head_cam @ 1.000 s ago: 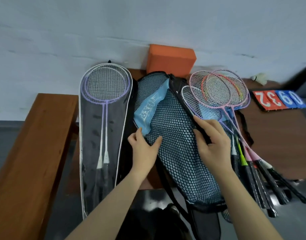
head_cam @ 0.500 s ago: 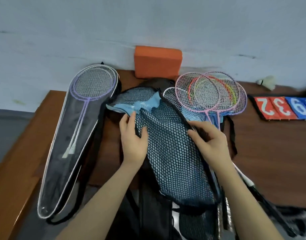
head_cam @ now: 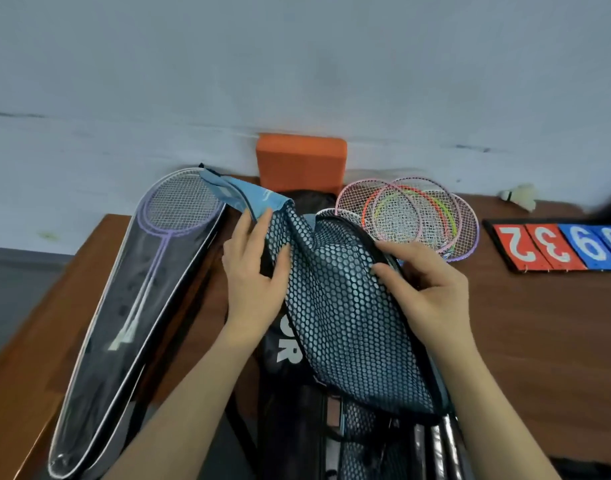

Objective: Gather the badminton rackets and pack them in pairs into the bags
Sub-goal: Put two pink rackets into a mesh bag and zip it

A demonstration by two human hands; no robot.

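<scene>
Left hand (head_cam: 254, 271) & right hand (head_cam: 428, 289) grip mesh bag (head_cam: 349, 323) beside loose rackets (head_cam: 408, 216) on table (head_cam: 539, 323).

1. A brown wooden table (head_cam: 525, 327) stands against a pale wall and carries everything here.
2. At the left lies a clear-fronted racket bag (head_cam: 131, 327) with purple rackets (head_cam: 179, 206) inside, their heads toward the wall.
3. In the middle lies a black bag (head_cam: 290, 410) with white letters.
4. An orange block (head_cam: 301, 161) sits at the far edge, against the wall.
5. Right of it, loose rackets (head_cam: 408, 216) lie with heads overlapping.
6. Far right lie a white shuttlecock (head_cam: 520, 196) and, nearer, a number flip board (head_cam: 560, 245).
</scene>
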